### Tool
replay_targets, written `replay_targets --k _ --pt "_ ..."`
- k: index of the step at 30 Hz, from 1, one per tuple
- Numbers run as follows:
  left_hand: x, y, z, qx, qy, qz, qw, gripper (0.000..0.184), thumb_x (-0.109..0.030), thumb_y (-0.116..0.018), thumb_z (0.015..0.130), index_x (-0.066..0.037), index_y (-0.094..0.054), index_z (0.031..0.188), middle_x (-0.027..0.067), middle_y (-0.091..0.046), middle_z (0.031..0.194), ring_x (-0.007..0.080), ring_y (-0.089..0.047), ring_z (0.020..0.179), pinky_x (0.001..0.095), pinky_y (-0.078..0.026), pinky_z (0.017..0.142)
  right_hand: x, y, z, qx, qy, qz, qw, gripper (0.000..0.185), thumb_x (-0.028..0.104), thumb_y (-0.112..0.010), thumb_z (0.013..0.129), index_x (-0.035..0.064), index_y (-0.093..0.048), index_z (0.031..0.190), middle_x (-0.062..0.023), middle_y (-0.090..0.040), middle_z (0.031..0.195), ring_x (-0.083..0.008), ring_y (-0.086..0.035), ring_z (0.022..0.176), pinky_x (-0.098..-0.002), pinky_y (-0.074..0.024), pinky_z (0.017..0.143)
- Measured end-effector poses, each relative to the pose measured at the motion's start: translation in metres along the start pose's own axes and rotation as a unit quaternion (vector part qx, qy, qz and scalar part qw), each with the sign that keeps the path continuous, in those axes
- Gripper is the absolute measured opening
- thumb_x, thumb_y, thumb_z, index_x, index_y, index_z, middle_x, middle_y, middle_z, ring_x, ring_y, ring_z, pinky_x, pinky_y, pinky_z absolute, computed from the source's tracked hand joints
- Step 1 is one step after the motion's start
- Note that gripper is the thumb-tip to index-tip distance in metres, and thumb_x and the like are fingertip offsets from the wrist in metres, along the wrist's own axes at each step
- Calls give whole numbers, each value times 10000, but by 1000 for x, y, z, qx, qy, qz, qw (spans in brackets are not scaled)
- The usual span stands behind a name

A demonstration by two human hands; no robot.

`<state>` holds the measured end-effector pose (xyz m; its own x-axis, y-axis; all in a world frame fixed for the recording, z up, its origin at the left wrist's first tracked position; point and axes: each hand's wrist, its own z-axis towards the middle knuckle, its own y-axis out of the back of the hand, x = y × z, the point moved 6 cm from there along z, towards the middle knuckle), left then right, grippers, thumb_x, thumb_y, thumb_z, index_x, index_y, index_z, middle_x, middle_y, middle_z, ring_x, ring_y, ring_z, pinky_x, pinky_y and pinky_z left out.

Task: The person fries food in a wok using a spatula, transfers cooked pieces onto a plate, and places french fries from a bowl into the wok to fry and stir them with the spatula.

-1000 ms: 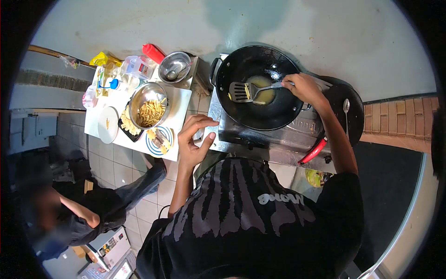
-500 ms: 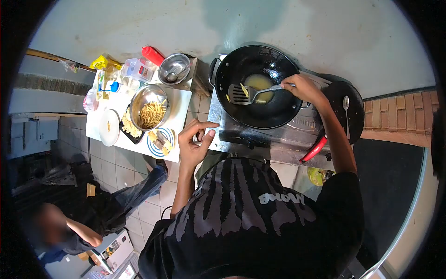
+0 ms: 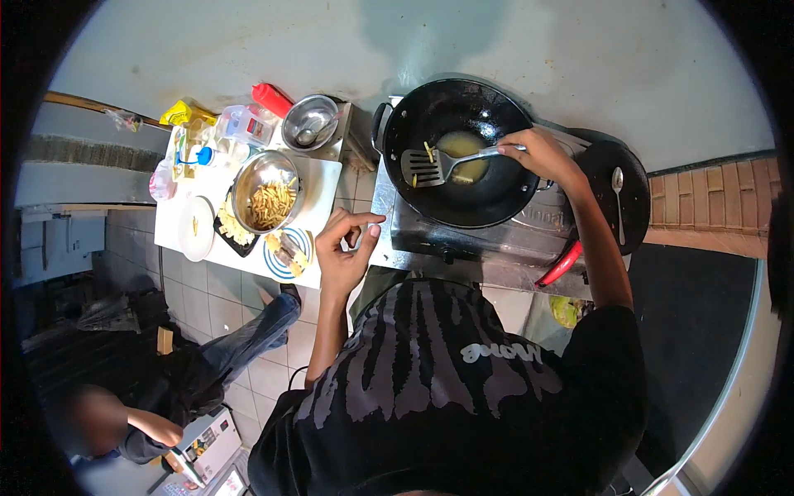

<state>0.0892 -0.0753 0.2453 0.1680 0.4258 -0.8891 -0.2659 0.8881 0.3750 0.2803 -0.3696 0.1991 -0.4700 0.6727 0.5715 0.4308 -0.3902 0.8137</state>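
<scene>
My right hand [image 3: 533,155] grips the handle of a slotted metal spatula [image 3: 426,169] whose blade is inside a black wok [image 3: 504,207]. A few pale yellow strips, like potato fries [image 3: 429,152], lie on or beside the blade. Yellowish oil [image 3: 460,147] pools at the wok's bottom, with another piece in it. My left hand [image 3: 343,245] hovers left of the stove, index finger stretched out and thumb apart, nothing held. To its left a steel bowl [image 3: 237,201] holds many golden fries [image 3: 272,205].
The wok sits on a metal stove [image 3: 430,240]. A black pan with a red handle [image 3: 561,264] and a spoon [image 3: 619,202] are at the right. The white table [image 3: 327,186] bears a plate [image 3: 196,236], bottles and a second bowl [image 3: 312,107]. Another person [image 3: 178,372] is at lower left.
The spatula blade has shifted slightly left in the wok, and the strips near it have moved a little. My left hand has barely moved.
</scene>
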Motion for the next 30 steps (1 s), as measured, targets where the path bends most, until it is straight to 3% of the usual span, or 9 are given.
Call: replay_targets --k 6,8,14,24,28,30 --pt "-1 1 1 -4 6 -10 1000 81 -58 -690 796 -48 -721 870 -1 -454 607 92 -340 574 246 -265 536 -1 11 -12 -62 14 -48 997 236 261 -628 874 49 -692 954 -156 -680 884 -353 -635 826 -407 -487 722" --pt "1 1 2 -5 8 -10 1000 77 -59 -691 797 -48 -721 868 -1 -463 609 92 -343 575 245 -267 535 8 26 -22 -172 64 -94 979 235 265 -624 873 57 -676 968 -144 -671 887 -342 -632 820 -412 -488 718" --pt "3 -2 3 -1 9 -11 1000 73 -70 -690 806 -51 -723 867 -4 -460 606 89 -349 577 245 -269 533 22 48 -39 -194 63 -239 949 226 253 -607 870 65 -626 994 -105 -628 886 -303 -614 831 -401 -487 719" --pt "1 -1 7 2 11 -15 1000 73 -74 -683 814 -42 -726 864 -9 -459 593 88 -350 579 246 -272 537 14 53 -56 -264 56 -243 932 232 237 -598 878 75 -616 1042 -97 -601 883 -293 -605 818 -387 -493 717" --pt "2 0 8 8 15 -19 1000 72 -77 -681 818 -37 -725 859 -10 -474 597 87 -352 581 244 -277 541 -1 48 -50 -289 -33 -240 926 236 253 -564 909 79 -608 1063 -101 -614 922 -306 -622 816 -405 -502 689" --pt "0 0 7 30 27 0 999 120 -117 -650 852 -20 -718 871 7 -561 703 84 -391 634 229 -289 583 -4 42 -46 -289 -52 -241 925 241 258 -554 918 79 -603 1071 -104 -618 935 -309 -628 817 -411 -505 682"
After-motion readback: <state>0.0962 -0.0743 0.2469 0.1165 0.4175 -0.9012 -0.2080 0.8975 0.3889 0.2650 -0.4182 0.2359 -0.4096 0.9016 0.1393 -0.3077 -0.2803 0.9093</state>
